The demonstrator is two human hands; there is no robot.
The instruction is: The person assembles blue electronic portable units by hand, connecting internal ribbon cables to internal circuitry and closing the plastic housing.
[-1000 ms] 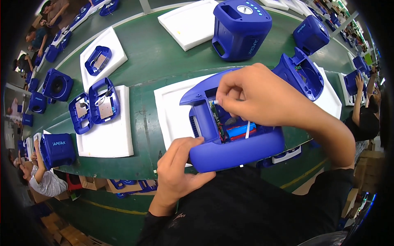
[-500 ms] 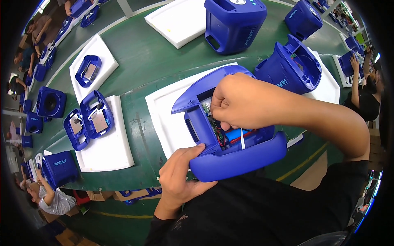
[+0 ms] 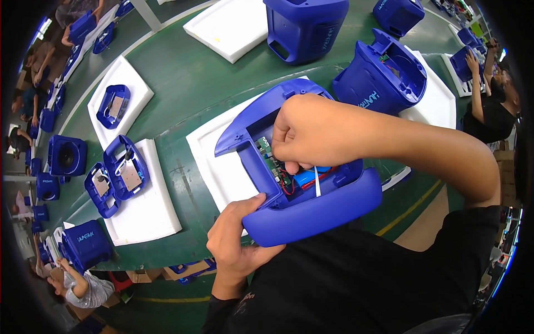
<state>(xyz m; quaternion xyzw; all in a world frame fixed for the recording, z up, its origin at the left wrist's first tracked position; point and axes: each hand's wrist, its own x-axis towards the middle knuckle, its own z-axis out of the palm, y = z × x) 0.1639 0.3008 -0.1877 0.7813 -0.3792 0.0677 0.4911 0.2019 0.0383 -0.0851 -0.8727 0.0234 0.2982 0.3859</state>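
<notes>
Little has shifted since the earlier frame: the right hand (image 3: pixel 311 131) stays curled inside the open blue speaker housing (image 3: pixel 311 206), fingertips pinched among the red wires (image 3: pixel 290 186) beside the green circuit board (image 3: pixel 272 161). Her left hand (image 3: pixel 236 236) grips the housing's near edge, propping it tilted over the white foam pad (image 3: pixel 214 161) on the green table (image 3: pixel 183 72).
</notes>
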